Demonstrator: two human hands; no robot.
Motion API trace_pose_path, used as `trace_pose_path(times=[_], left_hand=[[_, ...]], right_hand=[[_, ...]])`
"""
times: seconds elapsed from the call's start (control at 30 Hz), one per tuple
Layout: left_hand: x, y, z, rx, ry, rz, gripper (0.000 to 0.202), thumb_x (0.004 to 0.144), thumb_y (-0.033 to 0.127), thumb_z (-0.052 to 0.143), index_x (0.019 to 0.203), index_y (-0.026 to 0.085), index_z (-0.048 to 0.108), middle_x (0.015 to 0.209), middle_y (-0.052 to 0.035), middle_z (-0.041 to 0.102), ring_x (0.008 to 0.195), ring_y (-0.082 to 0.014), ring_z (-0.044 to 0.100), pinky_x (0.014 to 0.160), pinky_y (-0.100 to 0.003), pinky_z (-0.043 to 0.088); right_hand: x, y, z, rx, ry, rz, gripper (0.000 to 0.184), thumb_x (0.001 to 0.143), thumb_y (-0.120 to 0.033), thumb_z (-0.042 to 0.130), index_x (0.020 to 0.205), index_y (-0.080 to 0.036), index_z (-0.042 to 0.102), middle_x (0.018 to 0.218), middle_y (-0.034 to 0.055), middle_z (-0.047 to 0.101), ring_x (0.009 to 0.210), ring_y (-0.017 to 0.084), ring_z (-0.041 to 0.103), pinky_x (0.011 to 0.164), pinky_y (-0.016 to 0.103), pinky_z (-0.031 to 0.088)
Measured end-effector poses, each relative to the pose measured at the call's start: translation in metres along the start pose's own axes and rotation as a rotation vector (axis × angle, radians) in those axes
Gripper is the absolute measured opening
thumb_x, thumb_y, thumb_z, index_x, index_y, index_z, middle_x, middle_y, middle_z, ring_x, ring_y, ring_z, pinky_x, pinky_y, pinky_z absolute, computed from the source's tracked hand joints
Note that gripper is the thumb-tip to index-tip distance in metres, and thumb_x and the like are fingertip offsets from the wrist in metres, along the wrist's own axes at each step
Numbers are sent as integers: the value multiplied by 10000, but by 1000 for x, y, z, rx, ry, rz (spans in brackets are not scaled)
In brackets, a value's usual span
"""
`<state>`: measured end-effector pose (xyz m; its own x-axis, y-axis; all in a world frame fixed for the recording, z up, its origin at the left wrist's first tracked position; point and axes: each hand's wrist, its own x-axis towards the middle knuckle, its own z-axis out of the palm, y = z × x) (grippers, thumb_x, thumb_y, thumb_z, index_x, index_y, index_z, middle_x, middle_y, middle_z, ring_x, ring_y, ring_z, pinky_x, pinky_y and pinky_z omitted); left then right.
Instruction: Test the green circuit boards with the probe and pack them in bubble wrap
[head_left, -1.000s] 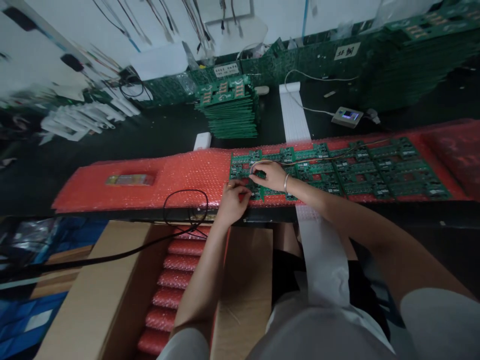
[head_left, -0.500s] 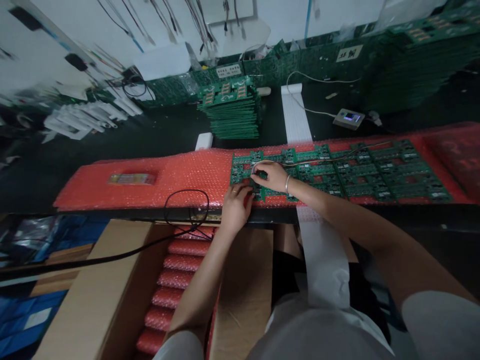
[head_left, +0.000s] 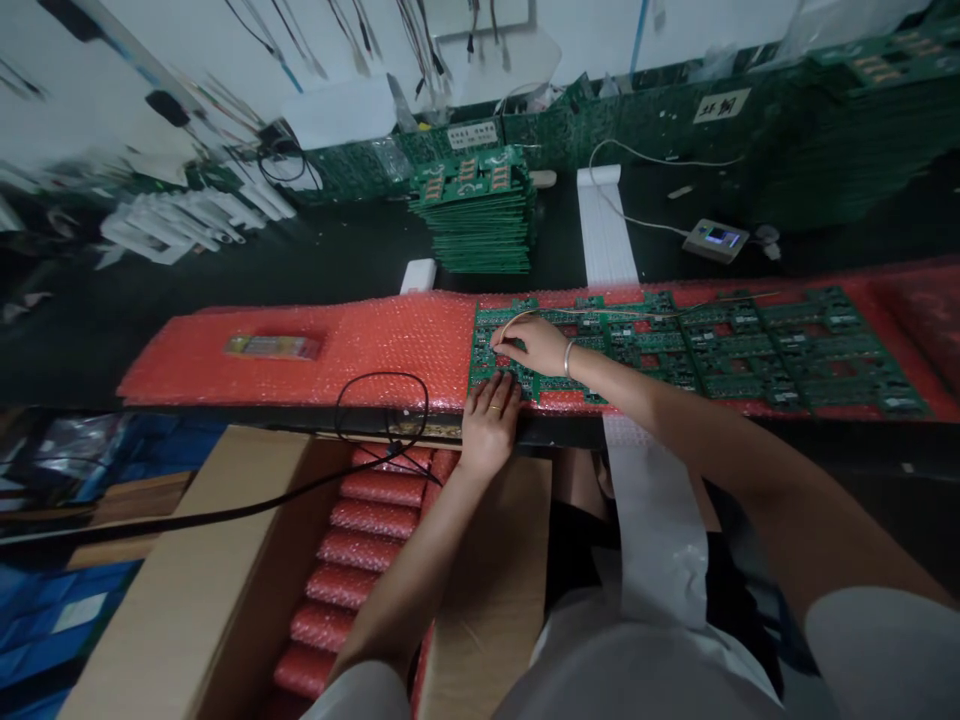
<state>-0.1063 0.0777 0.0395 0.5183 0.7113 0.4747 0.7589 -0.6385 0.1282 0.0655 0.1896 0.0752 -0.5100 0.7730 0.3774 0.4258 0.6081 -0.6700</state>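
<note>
A row of green circuit boards point(head_left: 705, 345) lies on a long sheet of red bubble wrap point(head_left: 360, 340) across the dark bench. My left hand point(head_left: 491, 425) rests flat, fingers stretched, on the near edge of the leftmost board point(head_left: 491, 360). My right hand point(head_left: 534, 345), with a bracelet at the wrist, is pinched over that board's upper left part. A thin curved wire point(head_left: 510, 320) arches from its fingers; what else they hold is hidden.
A stack of green boards point(head_left: 480, 215) stands behind, with a white paper strip point(head_left: 604, 225) and a small grey device point(head_left: 716, 240) to its right. A small packet point(head_left: 274, 347) lies on the wrap at left. Below the bench, a cardboard box point(head_left: 225, 570) holds red bubble-wrapped rolls point(head_left: 352, 560). A black cable point(head_left: 375, 400) loops over the edge.
My left hand has slid down from the board's left corner to its near edge and flattened. My right hand stays pinched on the same board.
</note>
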Motion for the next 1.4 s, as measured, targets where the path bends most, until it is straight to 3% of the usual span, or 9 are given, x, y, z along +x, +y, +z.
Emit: trace_pose_path(times=[0.47,0.8,1.2,1.3,1.4], left_hand=[[1,4,-4,-6,34,-29,292,962,236,573,1234,159,644,1334,-151,634,1299,-308,554,1070,-500,442],[3,5,-5,-28,25,-58,287,956,246,573,1217,159,656,1323,-152,640,1279,-314,563,1056,-505,450],[4,4,-5,-46,31,-65,279,957,242,564,1207,162,661,1299,-149,652,1267,-313,564,1044,-507,451],[8,14,-13,-79,28,-105,270,957,244,556,1196,175,662,1301,-151,645,1268,-319,550,1049,-534,425],[14,44,-22,-201,25,-141,202,960,241,548,1095,185,688,1166,-133,687,1142,-290,598,968,-488,470]], right_hand=[[20,-8,3,-266,-232,-30,204,953,-162,521,982,-181,721,1146,76,711,1143,251,587,1013,428,385],[27,-19,-2,-392,-312,-73,198,958,-149,511,957,-186,706,1119,75,713,1120,215,601,991,348,403],[27,-13,3,-366,-302,-89,146,923,-135,567,894,-192,698,1090,67,716,1072,217,620,980,355,409],[27,-8,2,-302,-257,-38,97,920,-190,594,943,-171,686,1073,84,705,1038,220,614,930,347,425],[26,-2,0,-220,-231,0,104,914,-239,620,962,-160,668,995,68,698,944,197,613,846,312,431]])
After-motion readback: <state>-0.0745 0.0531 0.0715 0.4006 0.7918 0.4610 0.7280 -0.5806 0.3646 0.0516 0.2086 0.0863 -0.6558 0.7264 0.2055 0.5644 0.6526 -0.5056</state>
